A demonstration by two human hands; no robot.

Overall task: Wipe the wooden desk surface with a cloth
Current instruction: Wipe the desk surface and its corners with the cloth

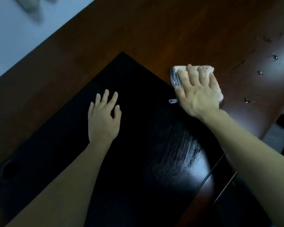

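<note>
Head view, right hand (197, 97) flat on fluffy cloth (208, 76), left hand (103, 115) splayed on glossy desk (138, 30).

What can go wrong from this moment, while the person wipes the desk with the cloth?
1. The water drops lie on the brown wood beyond the cloth; a short stroke may miss them.
2. The wet streaks on the black panel may dry as marks if not wiped again.
3. The left hand rests on the panel and may leave fingerprints; the right hand presses the cloth.
</note>
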